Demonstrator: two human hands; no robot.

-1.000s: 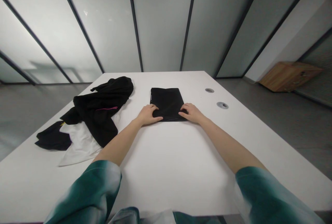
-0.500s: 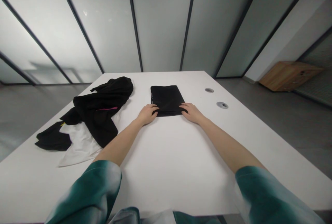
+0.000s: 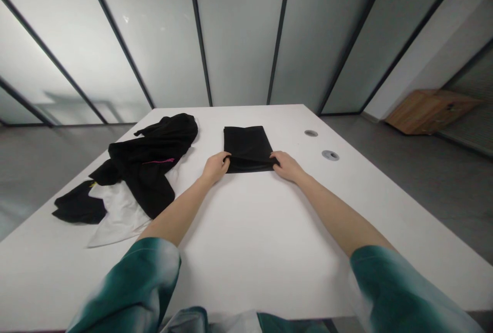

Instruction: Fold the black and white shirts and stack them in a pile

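A black garment (image 3: pixel 248 140), folded into a neat rectangle, lies flat toward the far middle of the white table; which kind of garment it is does not show. My left hand (image 3: pixel 215 167) pinches its near left corner between thumb and fingers. At the near right corner, my right hand (image 3: pixel 287 166) pinches the cloth the same way. Between the two hands the upper layer of the near edge is lifted a little, and a gap shows above the bottom layer.
On the left of the white table (image 3: pixel 246 251) lies a loose heap of black clothes (image 3: pixel 154 153) with a white garment (image 3: pixel 119 209) partly under it. Two round grommets (image 3: pixel 330 155) sit in the tabletop at right. Frosted panels rise behind; a wooden cabinet (image 3: pixel 427 112) stands beyond.
Both hands have closed on the near corners of the folded black garment. Its upper layer has come up slightly along the near edge. The heap at left has stayed put.
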